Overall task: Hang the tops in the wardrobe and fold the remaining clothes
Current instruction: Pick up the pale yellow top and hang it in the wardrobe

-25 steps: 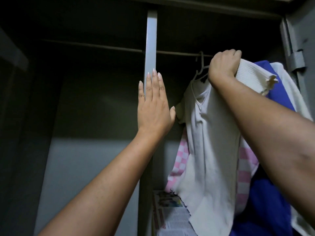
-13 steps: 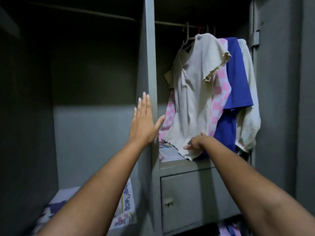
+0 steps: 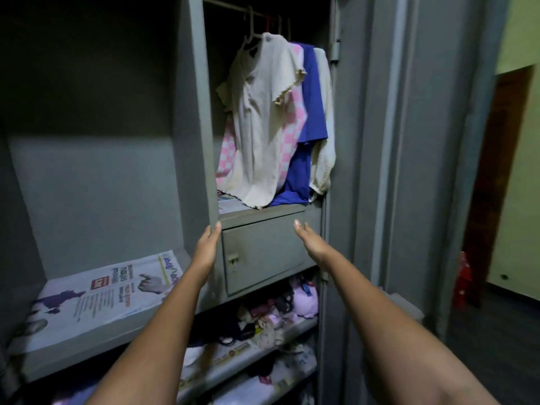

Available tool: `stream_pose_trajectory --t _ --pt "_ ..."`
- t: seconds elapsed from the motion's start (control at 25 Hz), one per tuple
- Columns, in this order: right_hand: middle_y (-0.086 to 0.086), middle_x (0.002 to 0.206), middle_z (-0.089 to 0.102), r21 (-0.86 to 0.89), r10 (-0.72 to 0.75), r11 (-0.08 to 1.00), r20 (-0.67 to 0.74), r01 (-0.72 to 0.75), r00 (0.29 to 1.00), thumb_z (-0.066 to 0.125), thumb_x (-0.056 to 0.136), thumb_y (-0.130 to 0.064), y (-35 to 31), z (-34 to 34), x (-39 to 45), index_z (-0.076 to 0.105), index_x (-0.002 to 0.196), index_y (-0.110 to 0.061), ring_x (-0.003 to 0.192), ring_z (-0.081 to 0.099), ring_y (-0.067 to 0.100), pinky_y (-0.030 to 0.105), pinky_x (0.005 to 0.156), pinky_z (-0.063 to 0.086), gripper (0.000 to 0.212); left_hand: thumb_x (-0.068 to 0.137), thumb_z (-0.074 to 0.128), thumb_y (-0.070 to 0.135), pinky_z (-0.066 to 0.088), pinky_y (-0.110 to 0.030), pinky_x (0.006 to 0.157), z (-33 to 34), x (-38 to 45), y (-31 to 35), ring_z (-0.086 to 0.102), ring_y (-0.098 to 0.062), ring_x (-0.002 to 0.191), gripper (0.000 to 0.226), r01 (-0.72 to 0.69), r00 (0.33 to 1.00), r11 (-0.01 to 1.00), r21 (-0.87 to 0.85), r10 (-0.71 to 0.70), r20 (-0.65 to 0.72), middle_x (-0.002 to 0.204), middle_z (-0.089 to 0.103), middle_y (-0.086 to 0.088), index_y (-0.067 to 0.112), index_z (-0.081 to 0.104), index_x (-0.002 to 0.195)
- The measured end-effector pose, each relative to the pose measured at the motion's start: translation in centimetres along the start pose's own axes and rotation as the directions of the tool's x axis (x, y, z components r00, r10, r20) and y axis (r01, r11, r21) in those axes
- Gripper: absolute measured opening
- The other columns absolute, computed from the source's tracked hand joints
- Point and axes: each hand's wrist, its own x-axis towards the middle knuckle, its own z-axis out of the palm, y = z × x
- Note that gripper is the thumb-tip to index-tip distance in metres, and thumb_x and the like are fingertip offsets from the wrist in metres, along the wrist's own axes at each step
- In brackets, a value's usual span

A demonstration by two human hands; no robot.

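Several tops hang from the rail (image 3: 233, 5) in the right bay of the grey wardrobe (image 3: 350, 141): a cream ribbed top (image 3: 257, 127) in front, then a pink checked one (image 3: 292, 127), a blue one (image 3: 312, 97) and a cream knit one (image 3: 325, 127). My left hand (image 3: 209, 244) rests with straight fingers against the lower end of the centre divider (image 3: 194, 112). My right hand (image 3: 308, 239) hovers with relaxed fingers in front of the small locker door (image 3: 263, 252), holding nothing.
A newspaper (image 3: 102, 293) lines the left shelf. Lower right shelves (image 3: 248, 346) hold small mixed garments. The wardrobe's open door (image 3: 409, 141) stands to the right, with a dark doorway (image 3: 496, 185) and a red object (image 3: 464, 276) beyond.
My right hand let go of the cream top's shoulder, dropped to its hem and then down to the locker. My left hand slid down the divider. The view moved back and down.
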Motion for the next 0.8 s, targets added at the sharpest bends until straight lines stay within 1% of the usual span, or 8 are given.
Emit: stream_pose_trajectory --t 0.16,0.24,0.32,0.44,0.48,0.56,0.64,0.8 --pt "-0.002 0.16 0.01 0.025 -0.027 0.999 -0.124 0.03 0.992 0.035 0.097 -0.052 -0.4 -6.3 -7.2 0.011 0.153 -0.011 0.146 0.011 0.011 0.028 0.116 0.009 0.073 0.098 0.043 0.041 0.021 -0.025 0.112 5.8 -3.5 3.5 0.032 -0.016 0.139 0.061 -0.069 0.993 0.989 -0.133 0.081 0.083 0.151 0.034 -0.003 0.006 0.033 0.147" --pt "0.0 0.154 0.031 0.083 0.022 0.997 -0.154 -0.009 0.988 0.035 0.098 -0.052 0.1 -9.6 -12.1 0.023 0.15 -0.012 0.141 0.029 0.012 0.023 0.112 0.023 0.067 0.1 0.043 0.034 0.02 -0.022 0.112 10.0 -6.7 5.2 0.032 -0.015 0.139 0.055 -0.098 0.979 0.983 -0.158 0.124 0.164 0.151 0.034 -0.005 0.004 0.034 0.146" --pt "-0.002 0.108 0.068 0.158 0.102 0.985 -0.196 -0.072 0.975 0.036 0.098 -0.051 0.6 -12.7 -18.0 0.043 0.138 -0.009 0.107 0.059 0.009 0.009 0.076 0.047 0.058 0.1 0.044 0.032 0.02 -0.024 0.114 14.0 -10.8 6.5 0.032 -0.015 0.139 0.054 -0.077 0.955 0.978 -0.192 0.128 0.267 0.152 0.034 -0.006 0.003 0.034 0.145" --pt "-0.005 0.065 0.067 0.165 0.085 0.986 -0.36 -0.026 0.929 0.033 0.102 -0.043 0.8 -17.7 -26.8 0.052 0.122 0.002 0.06 0.062 -0.002 0.006 0.041 0.036 0.052 0.099 0.045 0.036 0.021 -0.022 0.11 19.3 -18.3 8.2 0.031 -0.015 0.14 0.056 -0.053 0.877 0.977 -0.206 0.144 0.458 0.152 0.034 -0.005 0.006 0.035 0.145" --pt "-0.005 0.07 0.07 0.167 0.092 0.986 -0.409 -0.025 0.908 0.031 0.103 -0.039 1.0 -19.4 -29.5 0.051 0.124 0.002 0.06 0.063 -0.002 0.008 0.046 0.04 0.05 0.099 0.044 0.038 0.021 -0.022 0.11 20.9 -20.6 8.7 0.031 -0.015 0.14 0.057 -0.047 0.847 0.976 -0.214 0.152 0.51 0.152 0.034 -0.003 0.008 0.035 0.146" --pt "0.008 0.118 0.066 0.164 0.123 0.986 -0.527 -0.042 0.841 0.029 0.103 -0.038 1.1 -23.0 -35.4 0.043 0.137 -0.005 0.108 0.063 0.011 0.02 0.08 0.045 0.049 0.099 0.044 0.041 0.02 -0.024 0.113 23.7 -24.9 9.9 0.031 -0.014 0.14 0.058 -0.037 0.781 0.972 -0.233 0.173 0.6 0.152 0.033 -0.001 0.01 0.034 0.146" --pt "0.009 0.152 0.034 0.113 0.167 0.986 -0.636 -0.123 0.753 0.029 0.101 -0.045 1.7 -26.9 -41.1 0.029 0.147 -0.007 0.139 0.032 0.023 0.032 0.109 0.027 0.06 0.098 0.043 0.043 0.023 -0.029 0.116 26.5 -28.9 11.1 0.035 -0.016 0.138 0.06 -0.006 0.712 0.967 -0.253 0.181 0.678 0.152 0.034 -0.003 0.01 0.033 0.147" --pt "0.002 0.159 0.015 0.111 0.22 0.972 -0.746 -0.208 0.629 0.034 0.095 -0.059 3.6 -32.6 -49.8 0.016 0.152 -0.013 0.146 0.014 0.021 0.04 0.116 0.013 0.076 0.1 0.039 0.043 0.023 -0.031 0.116 31.2 -35.4 13.1 0.031 -0.018 0.14 0.061 0.036 0.612 0.962 -0.272 0.194 0.766 0.153 0.031 -0.005 0.009 0.028 0.149"
